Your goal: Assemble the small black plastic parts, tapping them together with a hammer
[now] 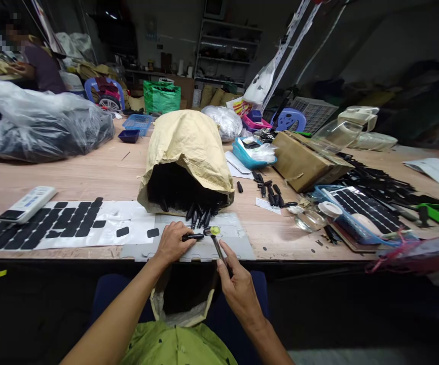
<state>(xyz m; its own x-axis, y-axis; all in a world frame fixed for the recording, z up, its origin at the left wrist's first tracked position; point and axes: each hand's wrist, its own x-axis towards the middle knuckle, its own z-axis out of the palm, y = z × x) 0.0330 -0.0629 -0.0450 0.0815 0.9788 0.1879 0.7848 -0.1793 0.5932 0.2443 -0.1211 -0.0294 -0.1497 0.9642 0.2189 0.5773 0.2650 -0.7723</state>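
My left hand [174, 242] is closed on a slim black tubular part [194, 236], which lies low over the grey board [238, 238]. In my right hand [236, 284] is a small hammer [218, 248], gripped by its thin handle. Its head, with one yellow-green end, is close to the right tip of the tubular part; whether they touch I cannot tell. Just beyond my hands, a tan sack [189, 137] lies with its dark mouth facing me. Several black tubular parts [200, 217] spill from that mouth onto the board.
On the left are a sheet of black stickers [122, 231], a white device [29, 203] and a large plastic bag [40, 121]. A cardboard box [303, 159], glass jar [311, 220] and blue tray [356, 213] stand right. Below the table edge hangs an open sack [183, 319].
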